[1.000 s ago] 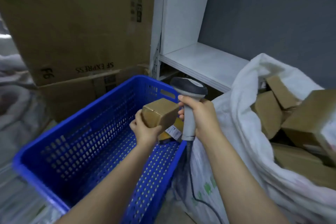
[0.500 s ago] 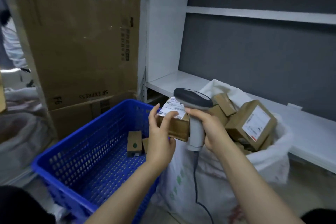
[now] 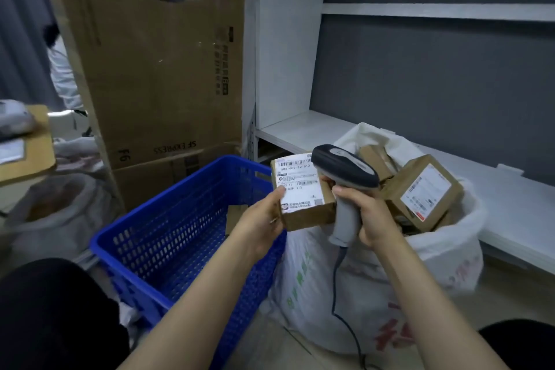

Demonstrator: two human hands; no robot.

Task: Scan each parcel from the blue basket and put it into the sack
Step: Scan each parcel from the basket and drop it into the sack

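Left hand (image 3: pixel 264 221) grips parcel (image 3: pixel 301 192), label up; right hand (image 3: pixel 368 213) grips scanner (image 3: pixel 345 171) over it; sack (image 3: pixel 375 279) nearly full w/ boxes; basket (image 3: pixel 168 237) shows approx one more left.

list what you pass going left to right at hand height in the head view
blue basket → left hand → parcel → scanner → labelled box in the sack
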